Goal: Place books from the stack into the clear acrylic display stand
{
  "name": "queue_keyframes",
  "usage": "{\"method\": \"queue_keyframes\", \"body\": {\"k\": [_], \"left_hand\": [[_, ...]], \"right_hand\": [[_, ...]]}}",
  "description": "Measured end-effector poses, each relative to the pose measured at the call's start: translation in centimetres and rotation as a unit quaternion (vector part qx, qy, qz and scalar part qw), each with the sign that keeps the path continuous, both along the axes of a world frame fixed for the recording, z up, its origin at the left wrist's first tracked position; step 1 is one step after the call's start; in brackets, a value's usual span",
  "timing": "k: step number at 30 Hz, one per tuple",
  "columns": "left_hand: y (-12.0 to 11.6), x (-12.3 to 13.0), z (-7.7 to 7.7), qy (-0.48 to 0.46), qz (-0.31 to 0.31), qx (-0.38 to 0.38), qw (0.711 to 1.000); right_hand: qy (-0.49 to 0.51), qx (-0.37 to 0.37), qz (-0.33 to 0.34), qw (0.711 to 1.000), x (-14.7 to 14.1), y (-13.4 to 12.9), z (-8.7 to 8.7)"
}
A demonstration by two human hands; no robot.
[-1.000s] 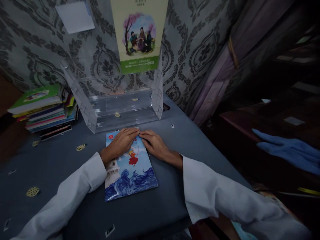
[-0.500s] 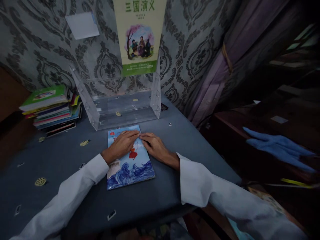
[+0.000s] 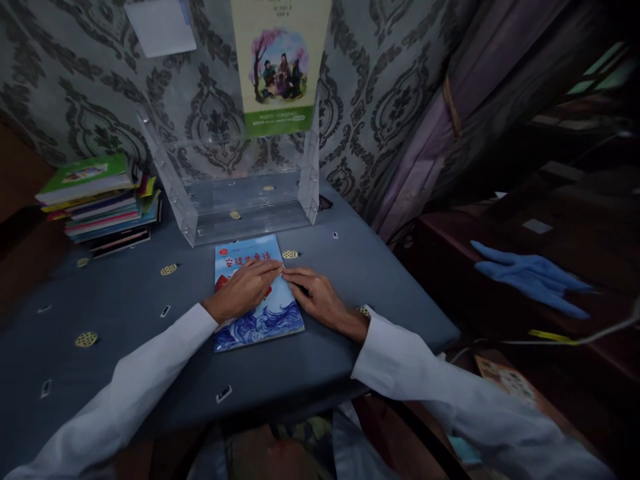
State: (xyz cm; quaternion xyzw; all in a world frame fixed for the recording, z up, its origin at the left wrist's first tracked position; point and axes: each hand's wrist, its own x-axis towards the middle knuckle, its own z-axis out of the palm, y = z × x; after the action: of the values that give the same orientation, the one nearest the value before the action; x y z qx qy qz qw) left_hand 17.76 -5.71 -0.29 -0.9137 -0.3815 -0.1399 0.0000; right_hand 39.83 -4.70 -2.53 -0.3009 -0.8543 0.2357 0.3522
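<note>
Book pile (image 3: pixel 95 207) lies flat, so it likely won't topple. Left hand (image 3: pixel 245 290) rests palm-down, gripping nothing, on the blue book (image 3: pixel 273 325), probably pinning it to the table (image 3: pixel 190 390) near the clear rack (image 3: pixel 260 224). Right hand (image 3: pixel 320 298) sits loosely uncurled at its right edge, maybe steadying.

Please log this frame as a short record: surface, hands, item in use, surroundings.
surface: dark table
item in use: blue book, lying flat, red title characters partly covered
left hand: resting across the cover
right hand: fingertips at the book's right edge, beside the left fingertips
behind the book: clear rack
left of rack: stacked books
right of table: blue glove-like item
</note>
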Motion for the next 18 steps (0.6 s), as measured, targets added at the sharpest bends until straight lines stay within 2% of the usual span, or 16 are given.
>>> {"method": "queue_keyframes", "body": {"k": [8,18], "left_hand": [[-2.4,0.4,0.2,-0.02,-0.046,-0.002,0.999],[-5.4,0.8,0.7,-0.008,-0.036,-0.049,0.998]], "right_hand": [[0.003,-0.016,0.016,1.0,1.3,-2.7,0.2],[-0.037,0.0,0.049,0.998,2.5,-5.4,0.2]]}}
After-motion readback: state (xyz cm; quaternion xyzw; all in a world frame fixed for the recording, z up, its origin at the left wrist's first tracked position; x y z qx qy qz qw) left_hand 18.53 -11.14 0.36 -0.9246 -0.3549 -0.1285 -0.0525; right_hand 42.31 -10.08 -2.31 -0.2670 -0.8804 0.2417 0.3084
